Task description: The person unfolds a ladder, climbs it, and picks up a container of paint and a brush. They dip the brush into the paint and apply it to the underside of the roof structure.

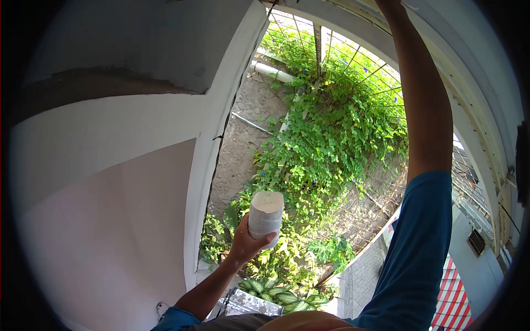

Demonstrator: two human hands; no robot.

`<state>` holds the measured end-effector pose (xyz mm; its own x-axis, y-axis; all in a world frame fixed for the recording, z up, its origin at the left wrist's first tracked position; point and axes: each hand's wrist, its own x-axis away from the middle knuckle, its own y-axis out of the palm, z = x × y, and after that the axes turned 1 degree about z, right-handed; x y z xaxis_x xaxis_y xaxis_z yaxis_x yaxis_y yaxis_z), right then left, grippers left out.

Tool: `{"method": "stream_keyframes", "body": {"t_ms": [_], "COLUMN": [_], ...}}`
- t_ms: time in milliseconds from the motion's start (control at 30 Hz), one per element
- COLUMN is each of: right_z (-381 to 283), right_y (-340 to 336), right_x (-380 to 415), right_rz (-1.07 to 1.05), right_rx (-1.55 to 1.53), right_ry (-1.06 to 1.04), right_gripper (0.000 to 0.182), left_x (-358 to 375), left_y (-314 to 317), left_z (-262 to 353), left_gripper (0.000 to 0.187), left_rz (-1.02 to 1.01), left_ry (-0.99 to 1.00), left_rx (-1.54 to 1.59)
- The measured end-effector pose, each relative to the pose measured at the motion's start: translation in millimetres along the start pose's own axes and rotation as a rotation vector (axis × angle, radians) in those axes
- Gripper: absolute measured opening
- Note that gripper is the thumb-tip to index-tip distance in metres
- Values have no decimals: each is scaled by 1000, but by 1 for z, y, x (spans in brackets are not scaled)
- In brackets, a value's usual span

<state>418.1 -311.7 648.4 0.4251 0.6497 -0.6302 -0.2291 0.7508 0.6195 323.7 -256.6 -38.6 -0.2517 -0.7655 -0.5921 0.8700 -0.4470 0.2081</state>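
Observation:
My left hand (251, 241) is wrapped round a cut-off plastic bottle (266, 220), cloudy white and open at the top. Whitish material shows inside the bottle, which I hold roughly upright in front of the greenery. Pale smears mark the skin of this hand. My right arm reaches up along the right side, and only the base of my right hand (390, 3) shows at the top edge, near a white overhead beam (353, 33). Its fingers are out of the frame, along with anything they may hold.
A white post (207, 165) with a dark cable stands left of the opening. Beyond it, climbing plants (326, 138) cover a wire fence. Broad-leaved plants (287, 295) grow below. A paved path (364, 276) and a red-and-white striped surface (450, 300) lie at lower right.

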Motion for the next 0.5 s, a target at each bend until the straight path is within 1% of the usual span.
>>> {"method": "stream_keyframes", "body": {"t_ms": [33,67,167,200,233,300,433,500], "right_z": [-3,-7,-9,-9,-9,-9,16,7], "right_y": [-8,-14,-14,-9,-4,6,7,-20], "right_x": [-2,-6,-11,-8,-4,3,-2,-16], "right_rz": [-31,-58,6,20,19,0,42,-108], "right_rx": [104,121,47,-43,-43,-10,52,74], "right_ry": [-59,-27,-43,-35,-34,42,20,39], "right_gripper": [22,21,20,21,21,21,22,22], "left_x": [0,1,2,3,3,3,2,4], "left_y": [-3,-6,-11,-11,-11,-10,-12,-15], "left_z": [-2,-2,-1,1,3,3,-2,-3], "left_gripper": [74,74,71,71,71,70,70,70], "left_rz": [0,0,27,28,35,39,36,34], "left_ry": [1,3,-24,-25,-27,-28,-37,-37], "left_rx": [11,20,11,11,17,24,23,21]}}
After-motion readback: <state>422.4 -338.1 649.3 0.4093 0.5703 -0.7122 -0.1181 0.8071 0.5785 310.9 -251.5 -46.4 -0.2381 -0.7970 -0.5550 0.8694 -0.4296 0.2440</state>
